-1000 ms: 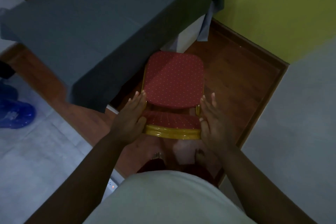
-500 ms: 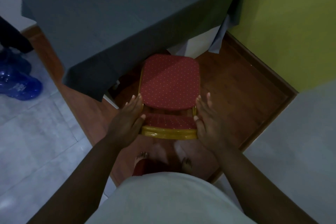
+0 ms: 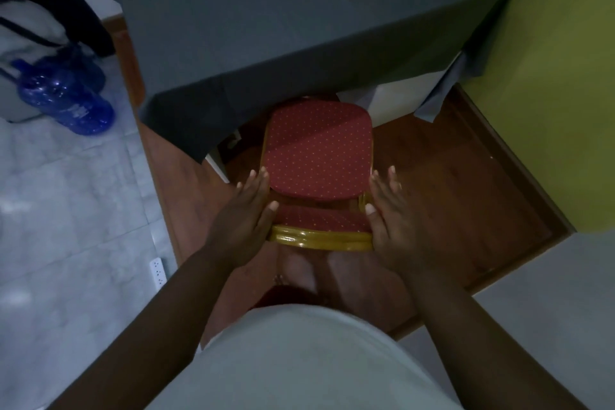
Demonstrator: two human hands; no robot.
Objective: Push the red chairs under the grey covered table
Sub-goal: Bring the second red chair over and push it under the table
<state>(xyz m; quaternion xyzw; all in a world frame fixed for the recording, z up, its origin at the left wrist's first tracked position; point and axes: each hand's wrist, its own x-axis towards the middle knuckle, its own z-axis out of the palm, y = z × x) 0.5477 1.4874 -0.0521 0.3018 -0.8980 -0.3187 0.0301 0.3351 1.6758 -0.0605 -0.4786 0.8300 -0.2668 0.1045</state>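
Pushing a red chair [image 3: 317, 151] toward the grey table [image 3: 299, 20], head view only.

Left hand [image 3: 243, 223] and right hand [image 3: 396, 226] sit flat on either side of the chair back, fingers extended, palms pressed against the gold frame [image 3: 321, 240]. Neither wraps around anything; it's a squeeze-and-push hold. The seat's front edge is just at the hanging cloth [image 3: 186, 123], most of the seat in the open on the wood floor [image 3: 466, 183].

To do it well:
- Push evenly with both palms, or the chair yaws.
- Aim straight ahead; a white table leg [image 3: 218, 166] sits near the seat's left front corner, likely snag point.
- Keep the chair low and sliding, no tipping.
- Expect the cloth to drape over the seat; don't drag it along.
- Stop when the backrest meets the cloth edge.

Feet are blurred below the backrest, so step forward carefully.
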